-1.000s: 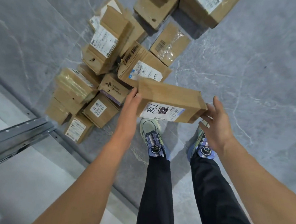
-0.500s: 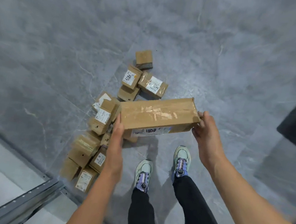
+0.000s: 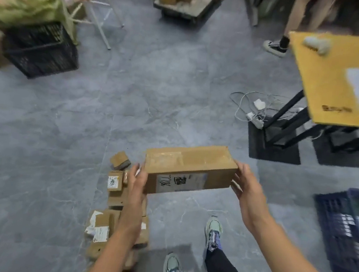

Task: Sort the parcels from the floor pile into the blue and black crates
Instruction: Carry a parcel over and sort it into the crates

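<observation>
A long cardboard parcel is held up in the air in front of the person, lying level and crosswise, with its taped top face up and a white label with handwriting on the near side. It is carried between the two palms rather than gripped. The left hand lies flat against the parcel's left end with its fingers straight and close together, pointing away from the body. The right hand presses on the right end with fingers spread apart and only slightly bent, the thumb low at the near corner, so the box sits wholly between the fingers of both hands and neither hand wraps round it. Below the left forearm lies the floor pile of small brown parcels, several with white labels, on the grey tiled floor. The blue crate stands on the floor to the right, well apart from the parcel, with something green and white in it that is too blurred to make out. The black crate stands far off at the upper left, under a heap of pale green material. A yellow-topped table on black legs fills the upper right, with cables and a power strip on the floor beside it. The person's two shoes stand near the pile — one ahead of the other.
</observation>
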{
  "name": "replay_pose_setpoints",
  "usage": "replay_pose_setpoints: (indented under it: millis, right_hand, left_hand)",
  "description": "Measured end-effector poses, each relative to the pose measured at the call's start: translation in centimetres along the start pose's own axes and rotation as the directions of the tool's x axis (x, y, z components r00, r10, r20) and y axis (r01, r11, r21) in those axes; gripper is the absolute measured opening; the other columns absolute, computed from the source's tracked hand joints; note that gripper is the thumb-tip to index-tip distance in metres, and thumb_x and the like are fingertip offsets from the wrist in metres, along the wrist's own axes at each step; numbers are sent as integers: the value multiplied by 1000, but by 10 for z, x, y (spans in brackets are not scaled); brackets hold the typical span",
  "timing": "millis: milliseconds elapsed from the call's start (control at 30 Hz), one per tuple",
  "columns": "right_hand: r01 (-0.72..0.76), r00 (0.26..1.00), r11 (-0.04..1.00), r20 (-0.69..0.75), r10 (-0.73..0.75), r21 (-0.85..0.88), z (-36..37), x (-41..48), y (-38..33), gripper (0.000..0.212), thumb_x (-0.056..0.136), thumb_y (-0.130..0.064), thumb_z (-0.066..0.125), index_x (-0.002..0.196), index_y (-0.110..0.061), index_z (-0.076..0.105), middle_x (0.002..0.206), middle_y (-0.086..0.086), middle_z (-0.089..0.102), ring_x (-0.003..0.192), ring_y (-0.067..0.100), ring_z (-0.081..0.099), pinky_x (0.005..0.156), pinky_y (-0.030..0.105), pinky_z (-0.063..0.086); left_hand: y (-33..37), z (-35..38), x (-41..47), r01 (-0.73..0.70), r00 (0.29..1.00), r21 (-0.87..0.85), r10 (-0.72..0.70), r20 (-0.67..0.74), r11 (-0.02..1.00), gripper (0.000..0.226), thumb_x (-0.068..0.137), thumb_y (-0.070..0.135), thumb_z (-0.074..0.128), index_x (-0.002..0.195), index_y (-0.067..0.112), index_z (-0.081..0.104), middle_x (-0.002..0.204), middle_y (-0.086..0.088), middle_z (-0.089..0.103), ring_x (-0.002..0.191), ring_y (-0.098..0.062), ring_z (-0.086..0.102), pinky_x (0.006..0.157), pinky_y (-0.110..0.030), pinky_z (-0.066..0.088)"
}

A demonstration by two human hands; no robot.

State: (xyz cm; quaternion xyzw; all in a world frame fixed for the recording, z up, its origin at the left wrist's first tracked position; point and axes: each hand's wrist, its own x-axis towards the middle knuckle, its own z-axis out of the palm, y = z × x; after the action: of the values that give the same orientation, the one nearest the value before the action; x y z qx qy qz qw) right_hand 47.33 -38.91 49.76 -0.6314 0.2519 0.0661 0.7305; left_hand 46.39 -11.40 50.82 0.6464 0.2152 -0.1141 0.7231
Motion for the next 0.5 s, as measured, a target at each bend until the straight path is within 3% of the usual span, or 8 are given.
replay_pose_setpoints:
  millis: [67,167,200,300,400,500]
  right_hand:
    - [27,998,999,-60,-26,19,-22,-18,-16,54,104,-62,43,140,-30,66,139,-8,67,134,11,58,118,41,38]
    - [67,986,996,-157,-57,58,-60,-42,-40,60,98,-70,47,139,-31,66,139,-10,67,134,7,57,119,41,38]
    - [77,979,995,-194,-63,65,-72,-49,-46,60,97,-71,48,138,-32,67,139,-11,67,134,6,57,120,41,37]
    - [88,957,992,-286,-58,93,-114,-68,-63,46,104,-62,41,130,-36,69,135,-15,69,130,2,58,118,37,37]
    - [118,931,984,-360,-62,134,-161,-82,-77,39,110,-53,33,119,-41,69,122,-24,72,118,-7,62,108,28,40]
    - [141,902,970,-430,-43,199,-214,-93,-90,32,111,-51,32,110,-45,63,102,-35,70,102,-17,61,98,20,40]
  left_hand:
    - [23,25,-8,-51,994,48,46,97,998,68,88,76,51,148,46,40,145,28,50,140,-6,45,114,-41,38]
    - [46,71,-18,-90,972,80,70,225,993,43,104,55,43,140,34,53,129,19,64,118,5,61,87,-16,51]
    - [53,86,-22,-95,963,93,68,260,991,41,104,54,42,139,36,55,127,18,66,116,5,62,88,-16,50]
    - [69,138,-36,-142,912,177,60,405,974,53,93,70,38,141,52,53,133,29,63,129,3,54,114,-39,36]
    - [81,195,-52,-208,857,200,80,509,957,43,99,62,37,137,50,54,119,36,67,113,18,57,107,-33,36]
    - [82,254,-67,-252,807,288,37,589,924,52,95,64,32,141,48,52,123,31,67,119,15,55,109,-34,37]
